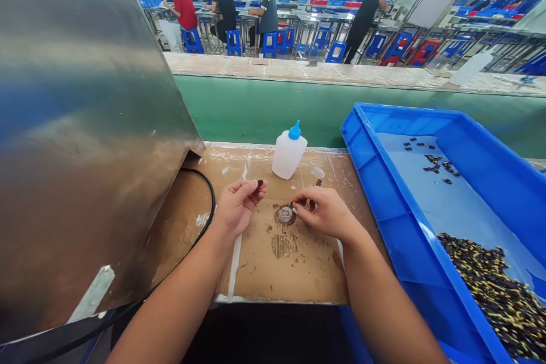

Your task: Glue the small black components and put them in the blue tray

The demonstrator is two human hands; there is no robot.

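Observation:
My left hand [241, 205] is closed in a pinch on a small dark piece [260, 182], held a little above the cardboard. My right hand [322, 210] is closed too, its thumb and fingertips together beside a round, silvery patterned disc [285, 214]. A tiny dark bit shows at those fingertips, too small to name. Around the disc the cardboard [251, 278] is stained brown, with a ribbed wet-looking mark [282, 245] below it. Behind my hands stands a white squeeze bottle [288, 156] with a blue nozzle cap. Another small dark piece [318, 182] lies just beyond my right hand.
A large blue tray [384, 182] at right holds a heap of dark and yellow pieces [495, 290] and several scattered ones. A metal housing [85, 125] fills the left, with a black cable [211, 193] beside it. Several people are beyond the green-sided ledge [256, 105].

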